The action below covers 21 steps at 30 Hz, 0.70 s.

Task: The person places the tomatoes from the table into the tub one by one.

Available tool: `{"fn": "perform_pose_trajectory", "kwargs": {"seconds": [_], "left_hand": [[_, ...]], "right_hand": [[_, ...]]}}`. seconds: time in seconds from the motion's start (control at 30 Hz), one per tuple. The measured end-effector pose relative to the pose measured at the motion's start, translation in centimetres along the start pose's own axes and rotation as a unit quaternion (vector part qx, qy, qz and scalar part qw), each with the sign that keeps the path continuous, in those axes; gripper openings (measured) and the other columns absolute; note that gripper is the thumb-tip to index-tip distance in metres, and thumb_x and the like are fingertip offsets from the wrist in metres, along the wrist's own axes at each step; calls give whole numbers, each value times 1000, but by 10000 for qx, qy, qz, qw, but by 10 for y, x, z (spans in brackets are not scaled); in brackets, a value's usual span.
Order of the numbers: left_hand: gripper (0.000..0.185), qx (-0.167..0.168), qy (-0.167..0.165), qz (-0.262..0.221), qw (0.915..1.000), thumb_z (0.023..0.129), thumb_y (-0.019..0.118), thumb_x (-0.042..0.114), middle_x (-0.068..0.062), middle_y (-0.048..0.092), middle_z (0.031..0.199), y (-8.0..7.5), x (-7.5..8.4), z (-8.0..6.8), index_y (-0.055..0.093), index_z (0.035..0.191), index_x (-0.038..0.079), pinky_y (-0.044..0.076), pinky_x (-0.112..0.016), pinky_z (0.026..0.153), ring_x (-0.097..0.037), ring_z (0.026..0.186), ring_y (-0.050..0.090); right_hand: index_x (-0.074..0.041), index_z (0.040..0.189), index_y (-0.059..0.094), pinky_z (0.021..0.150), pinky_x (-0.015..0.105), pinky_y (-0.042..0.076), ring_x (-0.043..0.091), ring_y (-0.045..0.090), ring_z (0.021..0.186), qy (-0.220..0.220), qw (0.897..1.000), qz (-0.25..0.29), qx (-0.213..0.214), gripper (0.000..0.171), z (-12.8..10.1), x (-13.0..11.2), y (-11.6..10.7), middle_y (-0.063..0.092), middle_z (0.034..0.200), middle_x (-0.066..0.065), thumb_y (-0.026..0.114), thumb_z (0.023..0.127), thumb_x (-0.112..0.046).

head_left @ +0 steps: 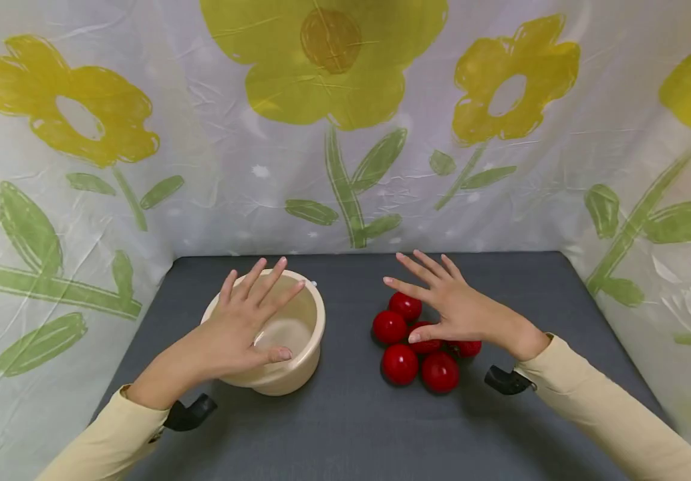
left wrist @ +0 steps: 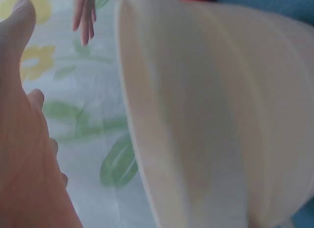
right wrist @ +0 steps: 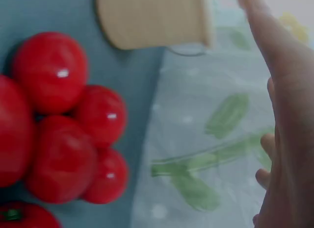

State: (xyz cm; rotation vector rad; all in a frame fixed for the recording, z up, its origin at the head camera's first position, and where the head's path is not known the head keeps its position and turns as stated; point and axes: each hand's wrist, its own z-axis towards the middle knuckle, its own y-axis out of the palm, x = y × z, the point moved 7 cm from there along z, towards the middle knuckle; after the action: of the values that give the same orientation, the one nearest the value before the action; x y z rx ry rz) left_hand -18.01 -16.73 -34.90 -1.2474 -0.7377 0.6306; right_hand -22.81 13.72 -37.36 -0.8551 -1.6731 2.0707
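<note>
A cream plastic bowl (head_left: 297, 314) stands on the dark grey tabletop (head_left: 345, 414) at centre left; it looks empty. My left hand (head_left: 243, 321) hovers flat over its near rim with fingers spread, holding nothing. Close up in the left wrist view, the bowl (left wrist: 216, 115) fills the frame beside my palm (left wrist: 24, 154). Several red tomatoes (head_left: 405, 344) lie clustered right of the bowl. My right hand (head_left: 450, 304) hovers over them, fingers straight and spread. The right wrist view shows the tomatoes (right wrist: 59, 135) at left, the bowl (right wrist: 152, 17) at top and my hand's edge (right wrist: 289, 115) at right.
A white cloth with yellow flowers and green leaves (head_left: 345, 133) forms a backdrop behind and along both sides of the tabletop. Black wrist camera mounts (head_left: 189, 413) sit under each cream sleeve.
</note>
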Motion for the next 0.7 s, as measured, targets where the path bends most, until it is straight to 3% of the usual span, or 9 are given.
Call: {"fn": "perform_pose_trajectory", "kwargs": {"seconds": [0.27, 0.4, 0.43, 0.5, 0.67, 0.7], "left_hand": [[91, 247, -599, -1201, 9906, 89, 47, 73, 0, -13, 168, -16, -23, -26, 6, 159, 32, -5, -71, 114, -32, 155, -13], [81, 632, -816, -1977, 9748, 97, 40, 65, -2, -11, 168, -23, -27, -42, 3, 159, 29, -5, -73, 113, -34, 155, -12], [78, 721, -912, -2272, 9669, 99, 37, 63, -1, -11, 168, -25, -27, -47, 2, 159, 29, -4, -75, 112, -35, 154, -12], [71, 823, -1149, -3001, 9434, 102, 32, 60, 2, -11, 168, -27, -27, -56, -2, 159, 32, -5, -78, 109, -35, 154, -13], [64, 757, -1984, -4419, 8716, 107, 33, 44, 5, -14, 167, -28, -30, -75, -9, 155, 43, -4, -81, 107, -31, 153, -16], [64, 777, -2120, -4605, 8584, 107, 34, 38, 2, -14, 167, -28, -33, -77, -9, 155, 43, -2, -75, 113, -32, 154, -15]], "right_hand": [[-36, 157, 16, 115, 73, 4, 38, 1, 155, 194, 9986, 482, 139, 92, 8, 16, -16, 1, 169, 6, 69, 85, -56], [-35, 158, 16, 115, 73, 3, 37, 3, 155, 238, 9956, 902, 46, 93, 13, 24, -13, 1, 169, 6, 73, 85, -50], [-35, 158, 16, 116, 72, 4, 36, 3, 155, 249, 9944, 1024, 38, 94, 14, 27, -13, 2, 169, 5, 73, 85, -47], [-34, 158, 16, 116, 71, 9, 35, 5, 155, 241, 9909, 1325, 38, 95, 17, 34, -12, 2, 169, 2, 76, 85, -41], [-37, 157, 16, 115, 67, 24, 33, 9, 155, 362, 9783, 2039, -92, 97, 24, 49, -7, 3, 168, -8, 79, 83, -32], [-39, 157, 17, 114, 66, 26, 32, 10, 156, 419, 9759, 2138, -129, 97, 25, 53, -6, 4, 168, -9, 80, 82, -33]]}}
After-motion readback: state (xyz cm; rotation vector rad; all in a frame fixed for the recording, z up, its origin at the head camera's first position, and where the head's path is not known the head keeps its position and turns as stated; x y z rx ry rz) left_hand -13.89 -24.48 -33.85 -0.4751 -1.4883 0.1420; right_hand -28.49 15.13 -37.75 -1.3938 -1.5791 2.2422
